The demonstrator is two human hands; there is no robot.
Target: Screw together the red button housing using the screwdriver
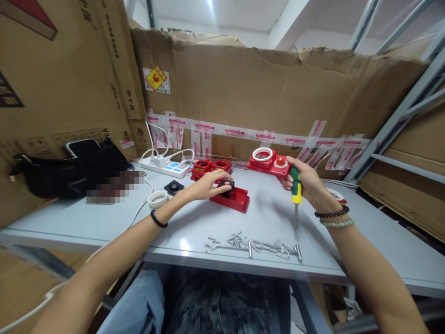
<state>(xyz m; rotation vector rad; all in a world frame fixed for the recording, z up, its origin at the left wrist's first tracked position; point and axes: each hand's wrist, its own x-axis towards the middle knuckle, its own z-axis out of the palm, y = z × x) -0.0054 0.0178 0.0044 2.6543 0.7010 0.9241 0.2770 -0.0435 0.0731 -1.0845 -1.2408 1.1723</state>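
Note:
My left hand rests on a red plastic housing lying on the grey table, with its fingers on a small black part set on top of it. My right hand grips a green and yellow screwdriver, held upright with its tip pointing down just above the table. Several loose screws lie near the front edge, between my arms.
At the back stand two more red housings, a red base with a white ring and a red button, and a white power strip. A white ring, a black square part and a black bag lie left. Cardboard walls surround the table.

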